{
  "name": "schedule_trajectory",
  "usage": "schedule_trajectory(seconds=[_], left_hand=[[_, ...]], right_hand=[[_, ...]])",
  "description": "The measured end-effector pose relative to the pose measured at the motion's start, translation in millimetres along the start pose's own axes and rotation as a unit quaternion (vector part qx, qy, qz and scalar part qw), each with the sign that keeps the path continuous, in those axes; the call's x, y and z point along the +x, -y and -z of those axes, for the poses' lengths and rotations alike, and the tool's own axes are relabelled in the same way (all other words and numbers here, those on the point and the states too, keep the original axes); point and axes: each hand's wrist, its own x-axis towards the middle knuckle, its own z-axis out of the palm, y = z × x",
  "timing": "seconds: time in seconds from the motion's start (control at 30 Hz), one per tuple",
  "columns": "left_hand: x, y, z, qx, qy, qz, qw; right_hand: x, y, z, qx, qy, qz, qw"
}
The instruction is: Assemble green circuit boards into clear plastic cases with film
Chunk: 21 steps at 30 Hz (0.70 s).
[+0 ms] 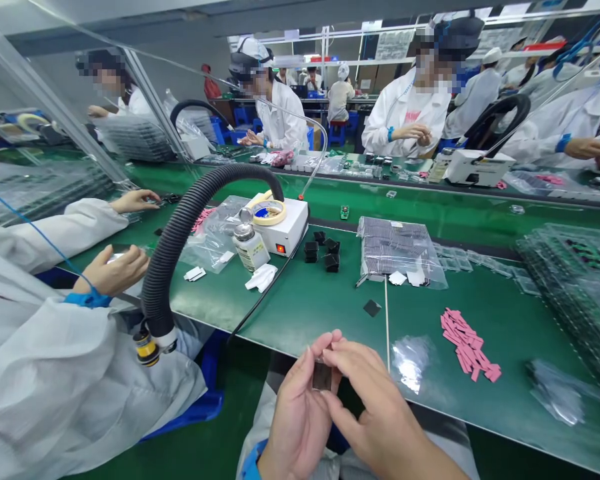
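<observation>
My left hand point(296, 415) and my right hand point(365, 393) are raised together just off the near edge of the green bench. Between their fingers I hold a small dark square piece point(322, 375), glossy and seen edge-on to the light. Its exact material cannot be told. Beyond my hands, a flat black square point(372, 307) lies on the green mat point(310, 320). Several black foam blocks point(321, 248) stand further off, and a clear bag of dark flat pieces point(397, 250) lies to their right. Pink strips point(467, 345) lie scattered to my right.
A co-worker's hands point(113, 270) work at the left, beside a black corrugated hose point(180, 227) and a white bench unit point(280, 223). A bottle point(251, 247) stands near it. Stacked clear trays point(570, 287) fill the right. Other workers sit across the bench.
</observation>
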Motion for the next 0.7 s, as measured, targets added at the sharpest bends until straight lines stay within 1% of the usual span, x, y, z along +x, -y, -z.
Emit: schedule_trajectory(seconds=[0.13,0.23,0.33,0.47,0.53,0.6,0.7], left_hand=[[1.2,-1.2,0.5,-0.01,-0.006,0.002,1.0],[1.3,-1.9,1.4,-0.025,-0.008,0.009,1.0],[1.0,-2.1,2.0,-0.036,-0.004,0.01,0.999],[1.4,-2.0,0.7,-0.024,-0.011,0.006,1.0],[2.0,-1.4,0.0,-0.019,-0.012,0.011,1.0],[3.1,-0.2,0.5,-0.018,-0.011,0.025,0.999],[7.0,2.9,4.2,-0.011,0.01,0.069,0.997]], right_hand=[[1.3,1.8,-0.5,-0.007,-0.004,0.011,1.0],[0.3,0.4,0.1,-0.032,-0.007,0.028,0.999],[-2.6,-3.1,0.2,-0.053,-0.01,0.029,0.998],[-6.3,-6.6,-0.9,-0.08,0.023,0.03,0.996],[-6.1,-6.8,-0.3,-0.069,0.04,0.022,0.997],[-4.2,-6.8,2.5,-0.033,0.045,-0.001,0.998],[-0.5,-8.1,9.6,0.023,0.025,-0.038,0.999]])
